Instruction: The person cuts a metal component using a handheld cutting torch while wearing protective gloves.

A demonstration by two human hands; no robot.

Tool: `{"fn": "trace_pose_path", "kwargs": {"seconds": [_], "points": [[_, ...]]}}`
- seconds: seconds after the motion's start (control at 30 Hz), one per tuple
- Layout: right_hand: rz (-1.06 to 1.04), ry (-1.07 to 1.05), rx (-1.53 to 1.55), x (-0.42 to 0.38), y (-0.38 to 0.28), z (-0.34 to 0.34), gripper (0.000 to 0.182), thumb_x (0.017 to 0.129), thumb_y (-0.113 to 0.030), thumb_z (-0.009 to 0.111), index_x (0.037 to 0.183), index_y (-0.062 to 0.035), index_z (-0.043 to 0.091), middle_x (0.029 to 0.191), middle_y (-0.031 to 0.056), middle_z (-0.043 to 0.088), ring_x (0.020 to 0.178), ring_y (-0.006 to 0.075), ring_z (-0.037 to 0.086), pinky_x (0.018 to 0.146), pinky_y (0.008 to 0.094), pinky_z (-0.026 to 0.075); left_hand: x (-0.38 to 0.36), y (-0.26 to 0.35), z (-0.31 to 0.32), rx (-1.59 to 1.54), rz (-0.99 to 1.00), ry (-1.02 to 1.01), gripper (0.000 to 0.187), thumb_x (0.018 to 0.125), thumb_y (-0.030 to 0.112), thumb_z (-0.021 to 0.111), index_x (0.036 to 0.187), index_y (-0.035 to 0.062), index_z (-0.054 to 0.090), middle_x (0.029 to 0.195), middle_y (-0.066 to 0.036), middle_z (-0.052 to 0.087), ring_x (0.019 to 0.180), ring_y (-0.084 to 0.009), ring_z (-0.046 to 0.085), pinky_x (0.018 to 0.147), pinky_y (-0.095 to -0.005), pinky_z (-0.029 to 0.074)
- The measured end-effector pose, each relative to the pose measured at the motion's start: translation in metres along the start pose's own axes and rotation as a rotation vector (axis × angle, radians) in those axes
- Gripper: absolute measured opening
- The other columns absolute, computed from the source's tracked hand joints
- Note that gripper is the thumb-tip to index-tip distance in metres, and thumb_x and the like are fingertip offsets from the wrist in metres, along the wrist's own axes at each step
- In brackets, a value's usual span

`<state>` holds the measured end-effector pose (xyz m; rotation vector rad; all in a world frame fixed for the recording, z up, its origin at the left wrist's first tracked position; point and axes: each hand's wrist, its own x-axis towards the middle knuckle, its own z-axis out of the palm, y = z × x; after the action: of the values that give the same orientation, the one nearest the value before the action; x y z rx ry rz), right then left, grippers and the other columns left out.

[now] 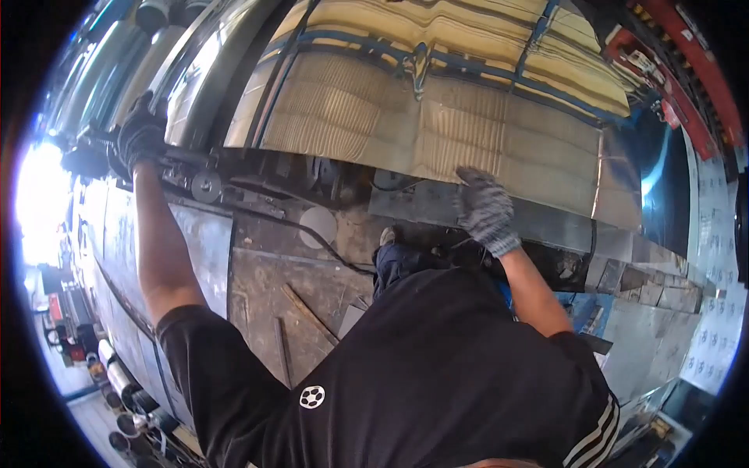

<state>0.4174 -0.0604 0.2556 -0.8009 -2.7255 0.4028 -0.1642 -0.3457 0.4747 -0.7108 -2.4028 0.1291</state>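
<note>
A large shiny metal sheet (460,132) reflects a corrugated wall and blue beams, and its near edge curves across the work area. My right hand (485,209), in a grey knitted glove, lies at this near edge with fingers stretched out, the fingertips over the sheet. My left hand (143,134), in a dark glove, is far out at the left end of a machine with long metal rollers (207,86). Its fingers look curled round a dark part beside the rollers, but shadow hides what that part is.
Below the machine, a round pale disc (318,228), a wooden strip (310,313) and a metal bar (282,351) lie on the dirty floor. A black cable (312,232) runs toward my legs. Red machinery (663,78) stands at the upper right.
</note>
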Motion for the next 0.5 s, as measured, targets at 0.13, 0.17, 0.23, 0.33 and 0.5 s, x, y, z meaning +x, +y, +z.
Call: {"fn": "trace_pose_path", "kwargs": {"seconds": [0.13, 0.17, 0.23, 0.33, 0.5], "points": [[-0.190, -0.191, -0.212, 0.071, -0.003, 0.053, 0.087, 0.091, -0.051, 0.068, 0.158, -0.0008, 0.043, 0.167, 0.0229, 0.037, 0.157, 0.0422, 0.028, 0.129, 0.0585, 0.015, 0.014, 0.001, 0.027, 0.030, 0.006, 0.034, 0.056, 0.101, 0.057, 0.055, 0.141, 0.0187, 0.067, 0.139, -0.014, 0.069, 0.123, -0.0374, 0.068, 0.105, -0.0486, 0.053], [-0.144, -0.296, -0.243, 0.080, 0.003, 0.058, 0.090, 0.091, -0.051, 0.068, 0.160, -0.0001, 0.039, 0.169, 0.0235, 0.033, 0.158, 0.0434, 0.025, 0.129, 0.0609, 0.014, 0.007, 0.035, -0.009, -0.016, -0.085, -0.069, 0.056, 0.100, 0.056, 0.056, 0.139, 0.0179, 0.068, 0.139, -0.014, 0.069, 0.125, -0.0371, 0.067, 0.106, -0.0486, 0.053], [-0.090, -0.397, -0.276, 0.088, 0.016, 0.071, 0.094, 0.091, -0.051, 0.068, 0.162, 0.0006, 0.035, 0.170, 0.0240, 0.029, 0.159, 0.0446, 0.022, 0.128, 0.0633, 0.012, 0.004, 0.043, -0.007, -0.017, -0.051, -0.019, 0.055, 0.100, 0.054, 0.057, 0.138, 0.0167, 0.069, 0.139, -0.014, 0.069, 0.125, -0.0364, 0.067, 0.107, -0.0481, 0.052], [0.013, -0.269, -0.289, 0.091, 0.013, 0.091, 0.090, 0.092, -0.044, 0.066, 0.161, 0.0028, 0.033, 0.170, 0.0260, 0.029, 0.159, 0.0456, 0.022, 0.127, 0.0651, 0.013, -0.001, 0.024, -0.002, -0.010, -0.007, 0.023, 0.054, 0.100, 0.052, 0.057, 0.138, 0.0154, 0.069, 0.138, -0.015, 0.069, 0.125, -0.0357, 0.067, 0.107, -0.0468, 0.052], [-0.004, -0.297, -0.303, 0.095, 0.012, 0.080, 0.078, 0.097, -0.035, 0.058, 0.161, 0.0027, 0.034, 0.169, 0.0254, 0.031, 0.158, 0.0456, 0.026, 0.126, 0.0654, 0.014, 0.008, 0.006, 0.002, -0.006, 0.033, 0.067, 0.052, 0.101, 0.050, 0.056, 0.135, 0.0141, 0.070, 0.136, -0.014, 0.070, 0.122, -0.0352, 0.069, 0.107, -0.0460, 0.052]]}}
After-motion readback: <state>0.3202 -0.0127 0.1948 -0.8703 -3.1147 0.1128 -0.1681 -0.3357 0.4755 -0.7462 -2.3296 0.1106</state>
